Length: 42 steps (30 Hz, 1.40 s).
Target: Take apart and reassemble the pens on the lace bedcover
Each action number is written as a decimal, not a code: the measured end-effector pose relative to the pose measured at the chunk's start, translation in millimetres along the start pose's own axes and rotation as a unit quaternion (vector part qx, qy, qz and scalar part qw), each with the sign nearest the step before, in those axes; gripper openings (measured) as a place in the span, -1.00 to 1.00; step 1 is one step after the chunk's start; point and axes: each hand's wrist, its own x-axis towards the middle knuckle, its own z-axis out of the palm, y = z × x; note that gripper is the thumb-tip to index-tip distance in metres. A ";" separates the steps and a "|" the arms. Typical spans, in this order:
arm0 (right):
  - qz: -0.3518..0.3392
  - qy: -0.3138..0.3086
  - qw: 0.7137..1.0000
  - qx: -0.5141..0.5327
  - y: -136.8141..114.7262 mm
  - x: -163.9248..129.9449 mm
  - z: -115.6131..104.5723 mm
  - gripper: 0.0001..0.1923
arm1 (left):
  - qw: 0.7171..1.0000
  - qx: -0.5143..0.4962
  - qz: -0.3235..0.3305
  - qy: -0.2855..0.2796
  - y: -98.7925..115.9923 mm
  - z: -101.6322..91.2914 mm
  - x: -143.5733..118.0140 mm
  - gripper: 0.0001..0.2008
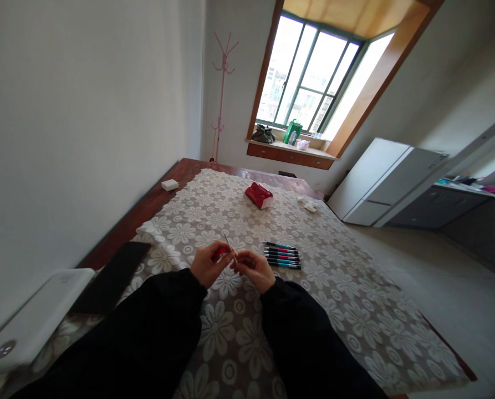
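Note:
Above the flowered tablecloth point(218, 327), my left hand point(208, 265) is closed in a pinch, with a red pen part point(219, 254) showing between thumb and curled fingers. A thin dark stick like a pen refill point(227, 239) juts up where the fingertips of both hands meet. My right hand point(254, 270) is also closed, pinching at the lower end of that stick; its exact grip is too small to make out. Just right of my right hand lie several pens point(282, 256) in a neat row, with black, blue and red barrels.
Farther back on the cloth sit a red packet point(258, 195) and crumpled white tissue point(309, 206). A small white box point(169, 185) is at the left edge. Nearer on the left are a black flat panel point(112, 277) and a white appliance point(35, 318).

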 end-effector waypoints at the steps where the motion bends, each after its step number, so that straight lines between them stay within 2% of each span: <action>1: -0.001 -0.001 1.000 -0.003 -0.4 -0.2 0.2 -0.67 | 1.000 -0.002 0.000 -0.001 -1.3 0.3 -0.1 -0.84; 20: -0.010 0.004 0.998 -0.057 -0.9 -1.3 0.5 -0.73 | 1.000 0.031 -0.008 0.002 -8.4 2.3 0.1 -0.76; 30: -0.046 0.007 0.997 -0.065 3.7 -1.6 -0.5 -0.71 | 1.000 0.018 -0.006 0.003 -6.2 2.4 0.3 -0.78; 42: -0.029 0.007 0.998 -0.052 -2.7 -3.0 2.7 -0.68 | 1.000 0.009 -0.023 0.000 -4.9 1.7 0.9 -0.76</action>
